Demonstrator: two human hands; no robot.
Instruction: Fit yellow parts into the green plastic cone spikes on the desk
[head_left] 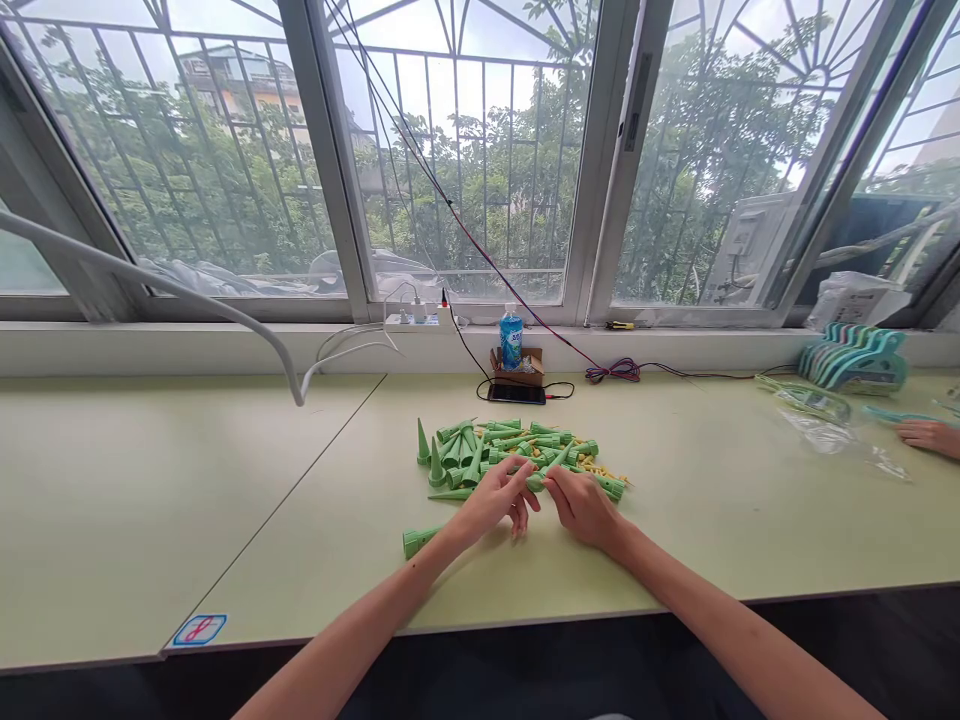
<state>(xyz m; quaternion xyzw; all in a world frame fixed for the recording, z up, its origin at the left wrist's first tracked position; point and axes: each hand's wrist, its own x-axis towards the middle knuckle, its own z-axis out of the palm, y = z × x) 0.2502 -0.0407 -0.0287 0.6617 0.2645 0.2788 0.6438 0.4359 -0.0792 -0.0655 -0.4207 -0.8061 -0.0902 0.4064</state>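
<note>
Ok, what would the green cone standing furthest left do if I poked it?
The green cone might tip if poked near its narrow top, though its wider base may steady it. Once down, it could roll in a curve, being round and tapered. It looks like plastic, so probably light and stiff.

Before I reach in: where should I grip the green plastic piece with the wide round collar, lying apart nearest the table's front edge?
Probably by the collar, coming from the left. The green plastic piece lies on its side with that wide end facing left and exposed, while the left forearm hides its other end.
</note>
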